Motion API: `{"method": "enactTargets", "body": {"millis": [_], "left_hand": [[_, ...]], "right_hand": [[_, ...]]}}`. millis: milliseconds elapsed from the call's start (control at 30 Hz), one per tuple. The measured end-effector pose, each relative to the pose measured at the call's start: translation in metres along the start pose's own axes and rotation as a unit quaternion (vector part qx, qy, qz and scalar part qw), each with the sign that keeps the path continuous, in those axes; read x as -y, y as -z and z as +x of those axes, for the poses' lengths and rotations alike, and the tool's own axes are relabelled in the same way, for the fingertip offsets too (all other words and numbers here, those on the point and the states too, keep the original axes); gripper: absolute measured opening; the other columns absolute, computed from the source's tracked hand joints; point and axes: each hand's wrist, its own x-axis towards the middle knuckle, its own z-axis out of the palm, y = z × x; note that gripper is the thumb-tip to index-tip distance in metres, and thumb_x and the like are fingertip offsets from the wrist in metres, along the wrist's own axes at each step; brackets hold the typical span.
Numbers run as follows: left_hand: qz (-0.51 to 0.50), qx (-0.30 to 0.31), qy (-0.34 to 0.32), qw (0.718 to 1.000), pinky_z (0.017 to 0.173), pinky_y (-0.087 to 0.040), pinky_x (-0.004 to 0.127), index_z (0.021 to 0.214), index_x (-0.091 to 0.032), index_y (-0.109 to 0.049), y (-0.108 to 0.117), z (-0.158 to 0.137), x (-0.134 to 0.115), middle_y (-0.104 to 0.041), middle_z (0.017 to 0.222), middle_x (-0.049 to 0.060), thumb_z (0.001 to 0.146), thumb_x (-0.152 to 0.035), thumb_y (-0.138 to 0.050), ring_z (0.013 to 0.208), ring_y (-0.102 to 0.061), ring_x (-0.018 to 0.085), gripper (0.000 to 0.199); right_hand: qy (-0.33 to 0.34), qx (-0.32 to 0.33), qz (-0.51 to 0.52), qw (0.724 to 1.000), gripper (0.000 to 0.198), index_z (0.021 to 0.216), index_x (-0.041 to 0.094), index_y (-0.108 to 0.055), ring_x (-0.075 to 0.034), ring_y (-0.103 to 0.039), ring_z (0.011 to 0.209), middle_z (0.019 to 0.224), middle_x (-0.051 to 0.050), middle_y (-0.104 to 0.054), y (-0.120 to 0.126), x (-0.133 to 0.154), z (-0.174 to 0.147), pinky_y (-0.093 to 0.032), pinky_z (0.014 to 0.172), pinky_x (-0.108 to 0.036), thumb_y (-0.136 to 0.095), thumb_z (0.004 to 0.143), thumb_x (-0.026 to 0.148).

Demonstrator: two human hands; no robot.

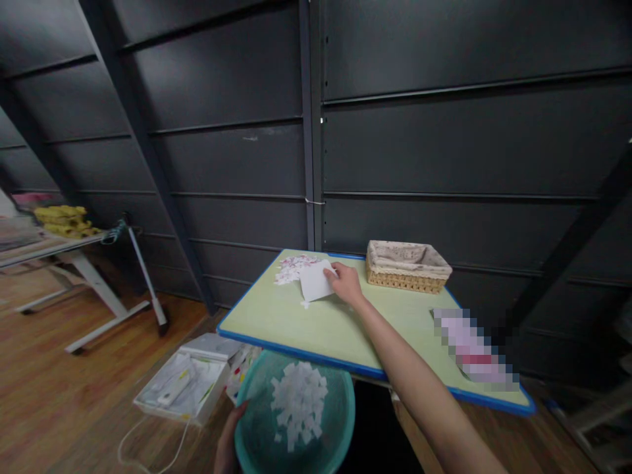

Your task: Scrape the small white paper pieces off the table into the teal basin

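Note:
My right hand [347,284] is closed on the edge of a white card [316,282], held tilted over the table. Just behind the card lies a pile of small white and pink paper scraps [286,271], partly hidden by it. A few loose scraps [305,305] rest on the tabletop in front. Low at the table's near edge, my left hand [230,431] grips the left rim of a teal basin [345,421]. Many white paper pieces [299,401] lie inside that basin.
A fabric-lined wicker basket [407,280] stands at the back right of the blue-edged yellow-green table [266,322]. A blurred-out flat item [471,349] lies at its right side. An open white box [182,385] with a cable sits on the floor; another table [74,247] is farther left.

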Motion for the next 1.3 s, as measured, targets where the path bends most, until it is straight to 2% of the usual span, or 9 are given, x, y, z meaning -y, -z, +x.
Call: {"method": "enactTargets", "body": {"millis": [100, 167, 233, 400, 600, 667, 900, 1067, 1300], "left_hand": [[0.002, -0.001, -0.04, 0.999, 0.064, -0.059, 0.035, 0.088, -0.012, -0.07, -0.002, -0.002, -0.009, -0.072, 0.053, 0.0, 0.068, -0.012, -0.07, 0.052, -0.07, 0.022, 0.021], [0.001, -0.003, -0.054, 0.999, 0.053, -0.056, 0.028, 0.079, -0.013, -0.07, -0.006, -0.008, -0.015, -0.072, 0.053, 0.0, 0.069, -0.01, -0.068, 0.048, -0.067, 0.018, 0.01], [0.01, 0.007, -0.054, 0.998, 0.055, -0.058, 0.03, 0.077, -0.014, -0.07, -0.011, -0.013, -0.02, -0.073, 0.054, 0.0, 0.071, -0.012, -0.068, 0.048, -0.067, 0.018, 0.007], [0.029, 0.033, -0.058, 0.997, 0.066, -0.06, 0.039, 0.083, -0.014, -0.07, -0.018, -0.021, -0.024, -0.074, 0.056, 0.002, 0.073, -0.013, -0.066, 0.054, -0.071, 0.023, 0.011], [0.045, 0.026, -0.057, 0.997, 0.068, -0.06, 0.04, 0.081, -0.014, -0.068, -0.02, -0.024, -0.027, -0.075, 0.058, 0.004, 0.075, -0.012, -0.063, 0.064, -0.074, 0.026, 0.008], [0.051, 0.028, -0.052, 0.997, 0.067, -0.06, 0.038, 0.078, -0.015, -0.068, -0.019, -0.025, -0.027, -0.074, 0.056, 0.004, 0.077, -0.012, -0.062, 0.063, -0.073, 0.025, 0.006], [0.062, 0.045, -0.061, 0.995, 0.052, -0.058, 0.033, 0.072, -0.016, -0.068, -0.019, -0.027, -0.027, -0.071, 0.052, 0.002, 0.074, -0.015, -0.065, 0.054, -0.07, 0.023, 0.003], [0.064, 0.034, -0.049, 0.996, 0.048, -0.057, 0.032, 0.071, -0.017, -0.067, -0.022, -0.024, -0.029, -0.071, 0.051, 0.002, 0.074, -0.015, -0.064, 0.049, -0.069, 0.022, 0.005], [0.067, 0.041, -0.051, 0.996, 0.045, -0.055, 0.031, 0.074, -0.015, -0.066, -0.023, -0.026, -0.029, -0.071, 0.05, 0.003, 0.076, -0.013, -0.063, 0.042, -0.064, 0.02, 0.004]], "right_hand": [[-0.011, 0.002, 0.062, 0.998, 0.033, 0.1, 0.01, -0.073, -0.022, -0.065, 0.08, 0.096, -0.013, -0.074, -0.002, -0.006, 0.004, -0.044, 0.072, -0.028, -0.051, 0.086, 0.03], [-0.018, 0.015, 0.098, 0.995, 0.032, 0.093, 0.009, -0.074, -0.022, -0.064, 0.076, 0.089, -0.012, -0.074, -0.004, -0.011, 0.007, -0.043, 0.068, -0.028, -0.053, 0.081, 0.03], [-0.025, 0.023, 0.131, 0.991, 0.031, 0.086, 0.01, -0.074, -0.021, -0.062, 0.072, 0.082, -0.01, -0.073, -0.006, -0.015, 0.008, -0.042, 0.064, -0.027, -0.055, 0.077, 0.032], [-0.049, 0.017, 0.213, 0.976, 0.035, 0.077, 0.011, -0.071, -0.018, -0.056, 0.066, 0.073, -0.006, -0.068, -0.012, -0.022, 0.009, -0.038, 0.057, -0.025, -0.056, 0.071, 0.041], [-0.064, 0.06, 0.223, 0.971, 0.031, 0.065, 0.012, -0.066, -0.015, -0.049, 0.058, 0.059, -0.001, -0.058, -0.005, -0.023, 0.009, -0.031, 0.052, -0.024, -0.058, 0.065, 0.042], [-0.07, 0.07, 0.242, 0.965, 0.032, 0.064, 0.012, -0.065, -0.014, -0.047, 0.056, 0.057, -0.001, -0.056, -0.002, -0.021, 0.009, -0.031, 0.051, -0.024, -0.059, 0.064, 0.043], [-0.073, 0.011, 0.26, 0.963, 0.039, 0.076, 0.011, -0.068, -0.016, -0.051, 0.062, 0.069, -0.005, -0.064, -0.003, -0.016, 0.009, -0.036, 0.056, -0.025, -0.057, 0.065, 0.047], [-0.062, 0.056, 0.241, 0.967, 0.034, 0.066, 0.013, -0.064, -0.013, -0.044, 0.057, 0.059, 0.0, -0.055, -0.011, -0.022, 0.007, -0.029, 0.052, -0.024, -0.057, 0.066, 0.046], [-0.089, 0.135, 0.314, 0.935, 0.029, 0.065, 0.013, -0.063, -0.012, -0.045, 0.055, 0.057, 0.002, -0.053, -0.005, -0.018, 0.005, -0.028, 0.05, -0.023, -0.063, 0.061, 0.041]]}}
